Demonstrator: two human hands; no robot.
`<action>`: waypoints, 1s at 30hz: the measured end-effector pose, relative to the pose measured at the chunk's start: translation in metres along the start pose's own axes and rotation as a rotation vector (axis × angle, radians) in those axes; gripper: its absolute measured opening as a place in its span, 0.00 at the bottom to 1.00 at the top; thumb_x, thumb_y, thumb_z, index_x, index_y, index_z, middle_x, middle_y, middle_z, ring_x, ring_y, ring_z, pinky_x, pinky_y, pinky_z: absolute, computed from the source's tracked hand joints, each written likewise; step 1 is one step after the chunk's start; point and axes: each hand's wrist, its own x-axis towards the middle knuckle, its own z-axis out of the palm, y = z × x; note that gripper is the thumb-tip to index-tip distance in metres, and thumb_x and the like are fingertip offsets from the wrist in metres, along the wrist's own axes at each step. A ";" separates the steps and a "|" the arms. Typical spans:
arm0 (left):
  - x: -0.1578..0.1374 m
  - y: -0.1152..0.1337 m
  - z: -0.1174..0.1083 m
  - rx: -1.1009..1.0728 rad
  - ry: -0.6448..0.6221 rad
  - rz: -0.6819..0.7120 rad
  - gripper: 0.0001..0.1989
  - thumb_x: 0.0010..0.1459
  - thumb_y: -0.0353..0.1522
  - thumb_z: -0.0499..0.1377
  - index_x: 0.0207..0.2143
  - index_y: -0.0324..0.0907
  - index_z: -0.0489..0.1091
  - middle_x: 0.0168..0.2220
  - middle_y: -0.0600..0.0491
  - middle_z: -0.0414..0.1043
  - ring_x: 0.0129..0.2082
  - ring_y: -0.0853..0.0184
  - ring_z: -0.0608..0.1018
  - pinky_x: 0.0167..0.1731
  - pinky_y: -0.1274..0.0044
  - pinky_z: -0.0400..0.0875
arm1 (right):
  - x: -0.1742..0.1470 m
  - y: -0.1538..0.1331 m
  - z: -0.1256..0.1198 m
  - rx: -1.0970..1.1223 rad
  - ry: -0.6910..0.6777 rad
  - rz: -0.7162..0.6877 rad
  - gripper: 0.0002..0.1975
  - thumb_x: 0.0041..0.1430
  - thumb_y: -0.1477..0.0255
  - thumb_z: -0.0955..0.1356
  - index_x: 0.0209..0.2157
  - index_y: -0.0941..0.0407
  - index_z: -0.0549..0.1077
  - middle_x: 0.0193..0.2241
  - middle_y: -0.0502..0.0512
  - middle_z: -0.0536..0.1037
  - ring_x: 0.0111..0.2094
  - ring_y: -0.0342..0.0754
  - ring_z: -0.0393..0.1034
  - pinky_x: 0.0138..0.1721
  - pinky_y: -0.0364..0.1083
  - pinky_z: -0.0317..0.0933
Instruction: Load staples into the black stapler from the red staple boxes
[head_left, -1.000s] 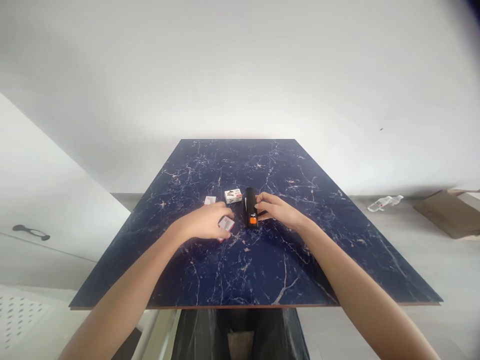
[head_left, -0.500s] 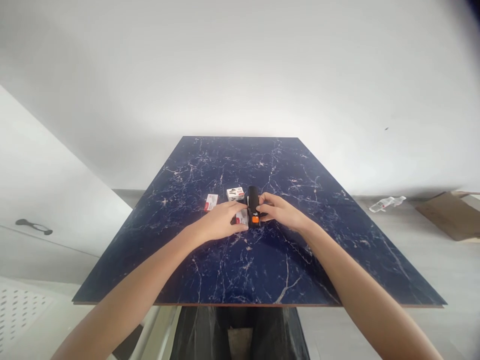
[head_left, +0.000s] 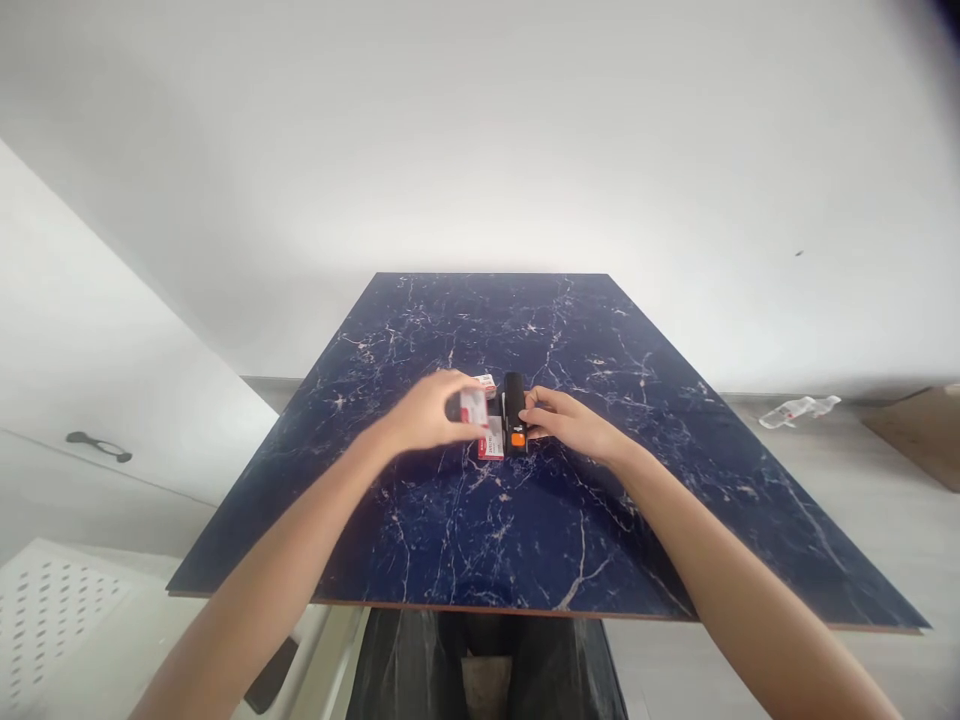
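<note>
My left hand (head_left: pixel 429 413) is curled around a small red-and-white box (head_left: pixel 474 408), gripping it between thumb and fingers; it is slightly blurred. Beneath and just in front of it a second red-and-white box (head_left: pixel 491 442) lies flat on the table. A white box (head_left: pixel 486 382) shows partly behind my left fingers. To the right of the boxes lies a long black stapler-like object (head_left: pixel 514 400) with an orange patch at its near end. The thumb and fingers of my right hand (head_left: pixel 566 422) close on its right side.
The blue marble-patterned table (head_left: pixel 480 540) stands against a white wall. A clear plastic bottle (head_left: pixel 799 411) and a cardboard box (head_left: pixel 919 430) lie on the floor at right. At left is a white cabinet door with a dark handle (head_left: pixel 99 446).
My left hand has picked up the small red-and-white box from the left and brought it right, over the other box. My right hand stays at the black stapler-like object. The view has shifted slightly.
</note>
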 end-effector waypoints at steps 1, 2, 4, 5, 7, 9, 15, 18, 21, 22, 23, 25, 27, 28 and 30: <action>0.001 0.009 0.010 -0.002 -0.044 0.036 0.31 0.52 0.51 0.66 0.56 0.48 0.70 0.54 0.46 0.72 0.53 0.53 0.74 0.50 0.61 0.70 | 0.000 0.001 0.000 0.002 0.000 -0.007 0.13 0.57 0.63 0.71 0.31 0.54 0.65 0.33 0.49 0.77 0.38 0.47 0.75 0.45 0.49 0.72; 0.001 0.016 0.019 0.001 -0.095 0.065 0.31 0.52 0.50 0.67 0.55 0.48 0.70 0.55 0.46 0.72 0.54 0.52 0.73 0.51 0.60 0.70 | 0.001 0.001 -0.001 0.002 0.000 -0.014 0.12 0.57 0.63 0.71 0.31 0.54 0.65 0.33 0.49 0.77 0.38 0.46 0.75 0.45 0.49 0.71; -0.001 0.020 0.028 0.012 -0.140 0.103 0.32 0.51 0.48 0.68 0.57 0.49 0.69 0.57 0.46 0.70 0.58 0.50 0.70 0.55 0.59 0.67 | 0.001 0.003 -0.002 0.003 0.004 -0.023 0.12 0.58 0.64 0.70 0.32 0.54 0.65 0.32 0.48 0.77 0.38 0.46 0.75 0.45 0.49 0.71; -0.002 0.018 0.030 0.019 -0.142 0.112 0.34 0.51 0.47 0.69 0.59 0.50 0.67 0.59 0.46 0.68 0.60 0.50 0.68 0.57 0.58 0.65 | 0.001 0.003 -0.002 0.003 0.005 -0.024 0.11 0.58 0.64 0.70 0.32 0.54 0.65 0.32 0.48 0.76 0.38 0.46 0.75 0.46 0.49 0.72; -0.004 0.012 0.029 0.023 -0.125 0.108 0.40 0.50 0.46 0.69 0.64 0.51 0.62 0.63 0.46 0.64 0.63 0.48 0.65 0.59 0.57 0.63 | 0.001 0.004 -0.003 0.001 -0.001 -0.021 0.11 0.59 0.64 0.70 0.32 0.54 0.65 0.33 0.48 0.76 0.38 0.46 0.75 0.46 0.49 0.72; -0.004 0.007 0.028 0.027 -0.105 0.082 0.45 0.49 0.46 0.69 0.67 0.51 0.58 0.65 0.45 0.62 0.63 0.48 0.65 0.59 0.57 0.64 | 0.001 0.004 -0.003 -0.001 -0.012 -0.024 0.11 0.60 0.64 0.69 0.32 0.54 0.65 0.33 0.48 0.76 0.38 0.46 0.75 0.46 0.49 0.72; -0.002 0.015 0.040 0.139 -0.056 0.036 0.50 0.52 0.52 0.66 0.71 0.49 0.49 0.65 0.44 0.62 0.62 0.46 0.66 0.59 0.55 0.61 | 0.001 0.003 -0.002 -0.012 0.005 -0.033 0.10 0.59 0.65 0.70 0.32 0.54 0.65 0.32 0.49 0.76 0.38 0.47 0.75 0.45 0.49 0.73; -0.003 0.018 0.043 0.184 -0.026 0.058 0.50 0.51 0.54 0.65 0.70 0.48 0.50 0.65 0.44 0.62 0.61 0.46 0.67 0.59 0.55 0.61 | 0.001 0.004 -0.003 -0.032 0.006 -0.033 0.10 0.60 0.65 0.69 0.32 0.54 0.65 0.33 0.50 0.77 0.39 0.48 0.75 0.45 0.50 0.73; -0.003 0.011 0.037 0.189 0.091 0.155 0.38 0.58 0.53 0.60 0.66 0.47 0.60 0.64 0.45 0.63 0.61 0.49 0.65 0.60 0.57 0.60 | 0.000 0.003 -0.004 -0.039 -0.008 -0.036 0.11 0.61 0.64 0.69 0.32 0.54 0.65 0.34 0.50 0.77 0.39 0.48 0.75 0.45 0.50 0.73; -0.001 0.007 0.035 0.191 0.159 0.168 0.32 0.62 0.51 0.56 0.64 0.47 0.63 0.64 0.46 0.63 0.62 0.50 0.64 0.61 0.57 0.59 | 0.000 0.003 -0.004 -0.039 -0.011 -0.036 0.11 0.61 0.64 0.70 0.32 0.54 0.65 0.34 0.50 0.77 0.39 0.48 0.75 0.45 0.50 0.73; 0.001 0.002 0.032 0.199 0.221 0.160 0.27 0.66 0.48 0.53 0.62 0.47 0.66 0.64 0.47 0.63 0.63 0.51 0.63 0.62 0.57 0.58 | 0.000 0.003 -0.004 -0.041 -0.015 -0.035 0.11 0.61 0.63 0.70 0.32 0.54 0.65 0.34 0.50 0.77 0.39 0.48 0.75 0.44 0.50 0.73; 0.005 -0.009 0.029 0.234 0.273 0.103 0.23 0.70 0.45 0.47 0.60 0.48 0.69 0.64 0.49 0.64 0.64 0.51 0.59 0.62 0.55 0.55 | 0.001 0.003 -0.004 -0.047 -0.014 -0.036 0.12 0.61 0.63 0.70 0.32 0.53 0.65 0.34 0.50 0.77 0.39 0.48 0.75 0.43 0.49 0.72; 0.009 -0.017 0.028 0.272 0.219 0.040 0.24 0.72 0.43 0.43 0.61 0.49 0.69 0.60 0.48 0.68 0.63 0.51 0.59 0.60 0.54 0.55 | 0.002 0.004 -0.004 -0.047 -0.007 -0.041 0.12 0.60 0.62 0.70 0.31 0.54 0.65 0.33 0.50 0.77 0.38 0.48 0.75 0.43 0.50 0.72; 0.010 -0.019 0.029 0.282 0.186 0.021 0.24 0.73 0.42 0.41 0.61 0.50 0.69 0.55 0.48 0.72 0.61 0.52 0.61 0.59 0.54 0.57 | 0.002 0.005 -0.004 -0.045 -0.004 -0.042 0.12 0.60 0.62 0.70 0.31 0.54 0.65 0.33 0.49 0.76 0.38 0.48 0.75 0.44 0.50 0.72; 0.010 -0.017 0.032 0.277 0.158 0.011 0.25 0.73 0.41 0.40 0.61 0.49 0.70 0.47 0.47 0.75 0.55 0.54 0.64 0.55 0.56 0.59 | 0.003 0.006 -0.004 -0.042 0.001 -0.042 0.12 0.60 0.62 0.70 0.32 0.54 0.65 0.33 0.49 0.77 0.38 0.47 0.75 0.44 0.50 0.72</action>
